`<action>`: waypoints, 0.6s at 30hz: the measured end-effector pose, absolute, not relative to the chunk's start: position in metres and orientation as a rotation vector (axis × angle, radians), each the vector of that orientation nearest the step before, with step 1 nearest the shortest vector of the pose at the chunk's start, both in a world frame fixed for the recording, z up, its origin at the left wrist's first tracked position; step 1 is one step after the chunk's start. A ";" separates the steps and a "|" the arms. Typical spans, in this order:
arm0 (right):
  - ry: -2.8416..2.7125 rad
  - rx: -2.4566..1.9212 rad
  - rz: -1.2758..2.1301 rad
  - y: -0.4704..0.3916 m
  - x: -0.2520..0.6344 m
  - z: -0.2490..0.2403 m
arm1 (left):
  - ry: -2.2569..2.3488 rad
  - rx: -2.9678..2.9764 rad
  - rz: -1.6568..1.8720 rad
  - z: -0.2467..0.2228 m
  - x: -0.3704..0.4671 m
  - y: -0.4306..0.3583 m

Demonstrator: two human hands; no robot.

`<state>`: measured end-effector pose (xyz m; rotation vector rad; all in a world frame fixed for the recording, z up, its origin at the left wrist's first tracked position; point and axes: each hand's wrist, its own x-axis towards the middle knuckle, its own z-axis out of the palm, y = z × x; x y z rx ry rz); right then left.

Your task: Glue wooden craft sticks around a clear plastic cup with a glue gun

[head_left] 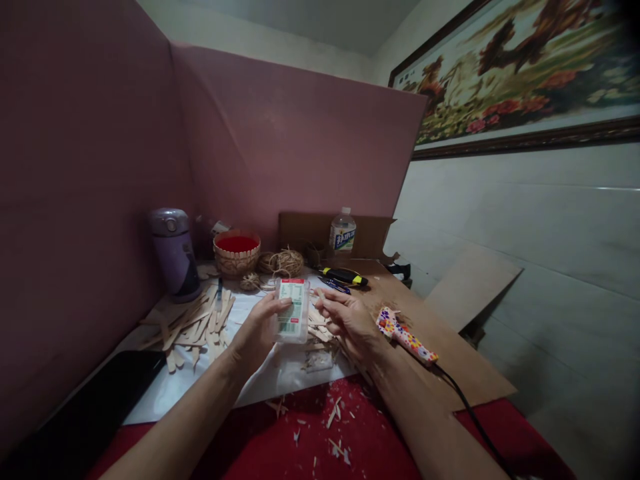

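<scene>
A clear plastic box point(292, 310) with a green, white and red label stands tilted up in my left hand point(265, 320), the thumb across its left side. Just right of the box, my right hand point(345, 317) has thumb and fingertips pinched on a small pale wooden piece point(321, 293). Below and behind the hands lie loose wooden sticks point(317, 327) and a small clear packet point(319, 361) on white paper.
Many wooden sticks point(200, 323), a purple bottle point(175, 257) and a red-lined basket point(237, 253) are at left. Twine point(285, 261), a clear bottle point(343, 233) and a yellow-black tool point(344, 276) stand behind. A patterned glue gun point(407, 337) lies on cardboard point(450, 353); scraps litter the red cloth point(365, 427).
</scene>
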<state>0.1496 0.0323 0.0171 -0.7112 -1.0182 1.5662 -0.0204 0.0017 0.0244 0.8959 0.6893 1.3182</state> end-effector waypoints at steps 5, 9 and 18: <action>-1.043 -0.708 1.563 0.032 0.151 0.016 | 0.700 0.880 1.324 0.026 -0.019 0.000; -1.050 -0.712 1.557 0.031 0.150 0.016 | 0.711 0.881 1.322 0.026 -0.019 0.000; -1.081 -0.725 1.567 0.028 0.147 0.018 | 0.680 0.888 1.331 0.031 -0.017 -0.003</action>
